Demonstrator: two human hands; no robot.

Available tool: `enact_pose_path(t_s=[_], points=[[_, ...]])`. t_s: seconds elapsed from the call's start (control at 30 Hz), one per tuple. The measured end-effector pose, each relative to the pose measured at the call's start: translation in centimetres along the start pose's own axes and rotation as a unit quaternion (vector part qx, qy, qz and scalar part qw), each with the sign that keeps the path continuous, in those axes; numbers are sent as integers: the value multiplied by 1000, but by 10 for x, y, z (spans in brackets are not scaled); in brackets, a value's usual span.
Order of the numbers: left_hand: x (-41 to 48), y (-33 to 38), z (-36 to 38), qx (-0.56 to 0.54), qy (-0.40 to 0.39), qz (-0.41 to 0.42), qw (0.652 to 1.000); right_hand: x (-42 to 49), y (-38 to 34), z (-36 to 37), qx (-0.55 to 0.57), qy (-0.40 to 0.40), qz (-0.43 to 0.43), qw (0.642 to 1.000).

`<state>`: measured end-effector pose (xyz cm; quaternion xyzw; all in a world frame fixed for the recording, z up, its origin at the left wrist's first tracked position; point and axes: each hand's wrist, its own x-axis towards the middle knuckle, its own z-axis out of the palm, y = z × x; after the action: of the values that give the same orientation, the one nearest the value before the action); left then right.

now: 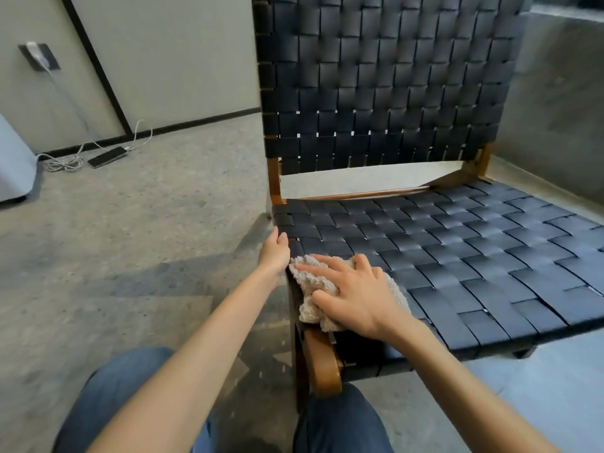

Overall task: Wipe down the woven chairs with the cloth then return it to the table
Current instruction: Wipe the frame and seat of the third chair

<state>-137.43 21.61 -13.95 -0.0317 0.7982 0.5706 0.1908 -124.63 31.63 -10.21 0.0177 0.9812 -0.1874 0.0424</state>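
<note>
A woven chair [457, 256] with black straps and a brown wooden frame fills the right of the head view. A beige fluffy cloth [310, 289] lies on the seat's front left corner. My right hand [353, 295] presses flat on the cloth with fingers spread and nearly straight. My left hand [274, 253] grips the seat's left edge just behind the cloth, thumb on top of the straps and fingers hidden below the rim.
A phone [108, 156] on a white charging cable lies on the speckled floor near the far left wall. A grey concrete wall [555, 109] stands close behind the chair on the right. My knees in jeans [340, 420] are below.
</note>
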Motion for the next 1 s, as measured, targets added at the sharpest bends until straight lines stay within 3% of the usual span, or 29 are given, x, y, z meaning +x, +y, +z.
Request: enact_pose_path(t_s=[0.07, 0.23, 0.73, 1.0], points=[[2, 3, 5, 61, 22, 24, 998, -16, 11, 0, -6, 14, 0, 1000], [17, 10, 12, 217, 32, 88, 972, -12, 41, -3, -52, 55, 111, 991], [81, 11, 18, 371, 0, 159, 915, 187, 74, 31, -6, 57, 116, 992], [104, 16, 26, 476, 14, 163, 864, 269, 99, 44, -34, 89, 119, 988]])
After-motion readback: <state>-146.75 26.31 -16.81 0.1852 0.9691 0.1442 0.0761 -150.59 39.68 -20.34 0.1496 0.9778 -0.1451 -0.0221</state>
